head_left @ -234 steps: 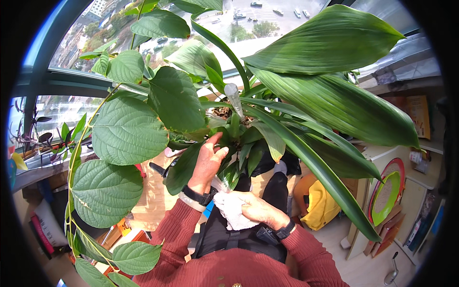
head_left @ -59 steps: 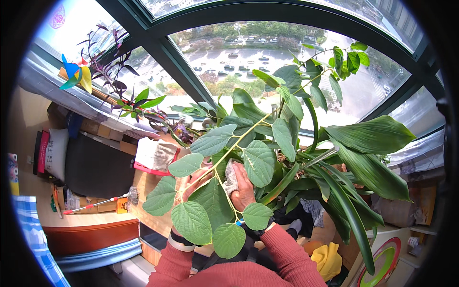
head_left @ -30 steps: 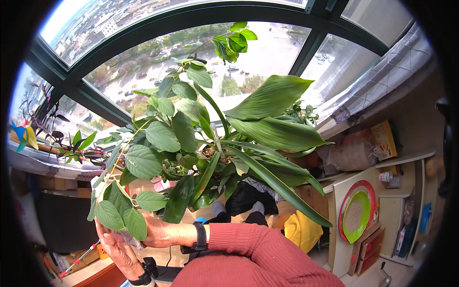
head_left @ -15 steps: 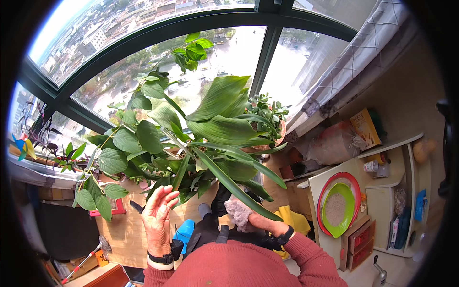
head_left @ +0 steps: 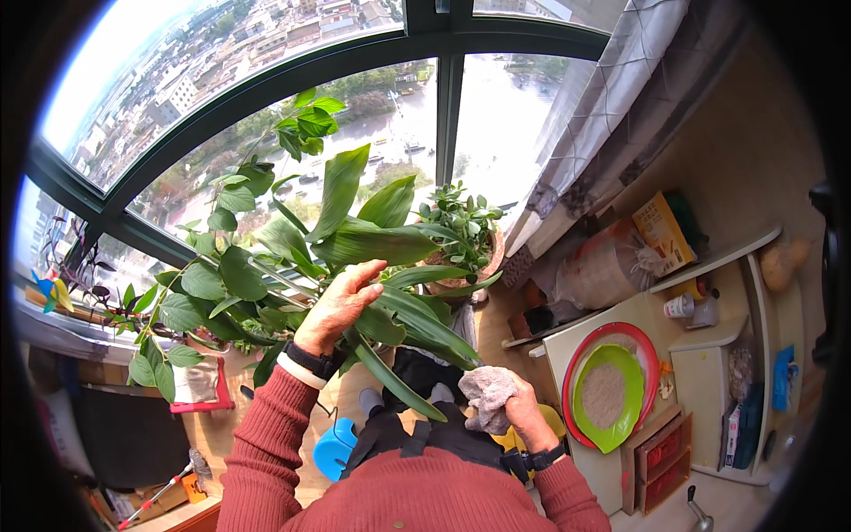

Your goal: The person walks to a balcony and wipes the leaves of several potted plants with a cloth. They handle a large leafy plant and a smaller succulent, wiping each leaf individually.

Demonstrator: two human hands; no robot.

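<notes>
A large potted plant with long, broad green leaves (head_left: 377,244) stands in front of me. My left hand (head_left: 341,306) reaches in among these leaves, its fingers stretched out at the base of a broad leaf. Whether the fingertips touch the leaf I cannot tell. A crumpled greyish-pink cloth (head_left: 487,399) is in my right hand (head_left: 527,412), whose fingers close around it. The cloth is beside the tip of a long drooping leaf (head_left: 403,377). Foliage hides the plant's pot.
Leafy climbing stems (head_left: 204,284) spread left along the window. Behind the big leaves, a smaller plant grows in a terracotta pot (head_left: 494,253). At right, a red round tray (head_left: 653,372) carries a green leaf-shaped dish (head_left: 585,412). A blue stool (head_left: 332,449) stands by my legs.
My left hand has moved forward and up into the leaves. My right hand has shifted right with the cloth, away from under the long leaf. The broad leaves have changed position.
</notes>
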